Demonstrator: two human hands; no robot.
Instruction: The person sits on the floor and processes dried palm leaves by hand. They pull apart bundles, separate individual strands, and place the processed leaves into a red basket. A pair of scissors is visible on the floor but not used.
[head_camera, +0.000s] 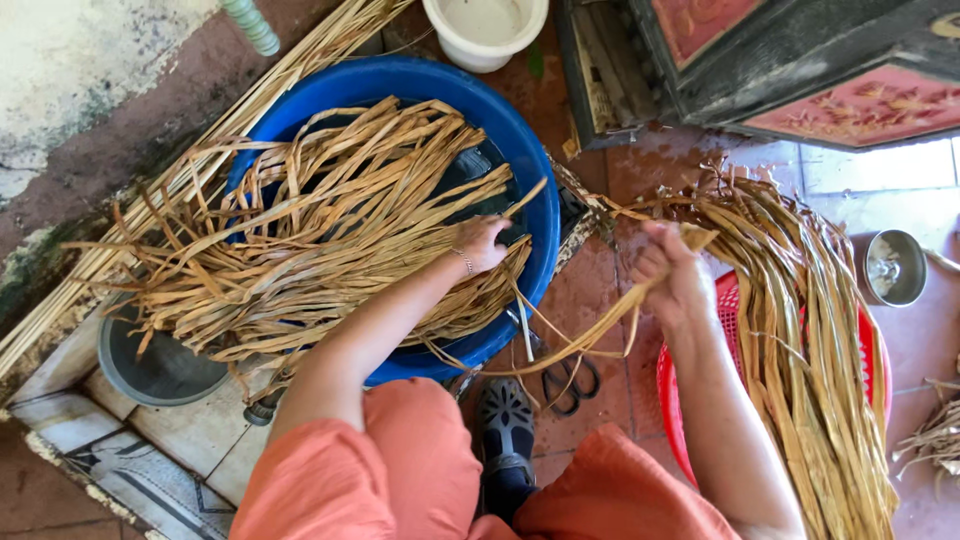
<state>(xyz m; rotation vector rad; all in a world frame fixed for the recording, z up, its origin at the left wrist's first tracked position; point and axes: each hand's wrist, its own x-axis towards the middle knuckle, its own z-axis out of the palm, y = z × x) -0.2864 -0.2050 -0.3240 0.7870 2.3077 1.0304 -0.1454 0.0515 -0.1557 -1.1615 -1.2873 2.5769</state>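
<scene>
Along the left edge, a sheaf of long straight pale reeds (150, 190) runs diagonally over the stained floor (100, 130); a ribbed green post (250, 25) shows at top. Below, a grey bowl (155, 370) sits on a tiled ledge (190, 430), partly under the strips. Next, a big blue basin (520, 160) piled with tangled flat dried leaf strips (310, 230), spilling over its left rim. White bucket (485, 30) just behind the basin at top.

Left hand (482, 243) rests on the heap near the basin's right rim, fingers curled down onto the strips, pinching a few; how tight, cannot tell. Thin bracelet (464, 260) on the wrist. Orange trousers (400, 470) and a dark shoe (507, 425) at the bottom, black-handled scissors (570, 380) on the floor just right of the shoe.

Right hand (672, 275) is closed in a fist around a long strip (590, 335) that trails down-left toward the scissors. Just beside it, a thick bundle of straightened strips (810, 340) lies draped over a red basket (875, 350), hanging down past the bottom edge. Dark carved wooden furniture with red panels (800, 70) at top right. Metal cup (893, 267) on the floor at far right, well apart from the hands; a few loose dry strips (935, 440) below it.
</scene>
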